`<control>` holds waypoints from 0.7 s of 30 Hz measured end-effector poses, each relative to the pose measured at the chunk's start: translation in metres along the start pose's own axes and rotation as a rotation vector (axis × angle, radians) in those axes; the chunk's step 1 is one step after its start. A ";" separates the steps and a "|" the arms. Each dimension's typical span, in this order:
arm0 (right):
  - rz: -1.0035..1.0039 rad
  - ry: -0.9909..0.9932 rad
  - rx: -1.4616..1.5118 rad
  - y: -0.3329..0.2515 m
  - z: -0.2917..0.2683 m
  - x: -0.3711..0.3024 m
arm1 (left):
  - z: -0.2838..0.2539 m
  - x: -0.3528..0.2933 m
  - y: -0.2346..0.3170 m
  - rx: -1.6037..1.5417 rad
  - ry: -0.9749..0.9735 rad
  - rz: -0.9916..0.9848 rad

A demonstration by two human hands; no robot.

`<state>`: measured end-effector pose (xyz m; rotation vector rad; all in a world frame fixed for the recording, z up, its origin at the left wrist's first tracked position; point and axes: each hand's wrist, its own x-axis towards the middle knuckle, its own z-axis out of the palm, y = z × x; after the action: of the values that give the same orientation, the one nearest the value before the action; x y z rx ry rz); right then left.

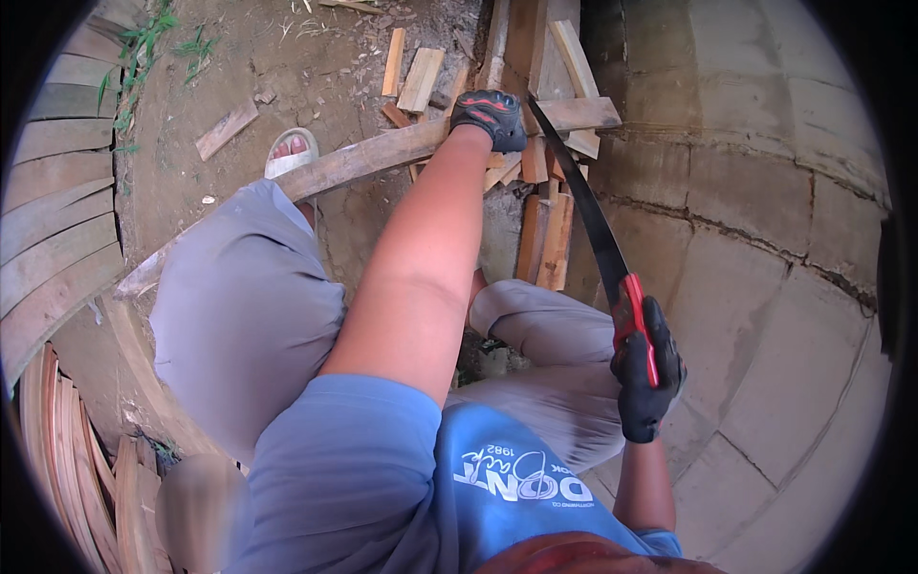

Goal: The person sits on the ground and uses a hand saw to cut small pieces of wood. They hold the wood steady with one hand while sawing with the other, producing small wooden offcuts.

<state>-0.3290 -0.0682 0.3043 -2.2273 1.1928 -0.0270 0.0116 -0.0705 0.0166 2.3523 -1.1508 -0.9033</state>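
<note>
My right hand (650,378), in a black glove, is closed round the red handle of a hand saw (595,225). The saw's dark blade slants up and to the left, and its far part crosses the right end of a long wooden plank (382,153). My left hand (490,117), in a black glove with red marks, presses down and wraps over that plank just left of the blade. From there the plank runs down to the left, past my bent knee. Whether the teeth are sunk into the wood cannot be made out.
Short wood offcuts (421,80) lie scattered on the dirt beyond the plank, with more blocks (555,239) below its right end. A thick timber (524,48) stands under or behind my left hand. A concrete block wall (736,191) fills the right side; stacked boards (62,450) lie lower left.
</note>
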 end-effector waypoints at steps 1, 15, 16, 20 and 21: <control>-0.054 0.033 -0.028 0.000 -0.002 -0.004 | 0.002 -0.001 0.001 -0.006 0.004 0.002; -0.410 0.109 0.133 -0.018 0.173 0.239 | 0.002 0.000 0.007 -0.023 0.028 -0.045; -0.464 0.132 0.154 -0.019 0.181 0.241 | 0.002 -0.005 0.007 -0.033 0.001 -0.030; -0.441 0.086 0.132 -0.011 0.157 0.221 | -0.006 -0.004 0.008 -0.039 0.010 0.000; -0.489 0.090 0.122 -0.009 0.141 0.204 | -0.011 -0.001 0.002 -0.010 0.022 -0.004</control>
<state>-0.1598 -0.1493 0.1416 -2.3721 0.6443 -0.3879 0.0174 -0.0701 0.0258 2.3509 -1.1312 -0.8807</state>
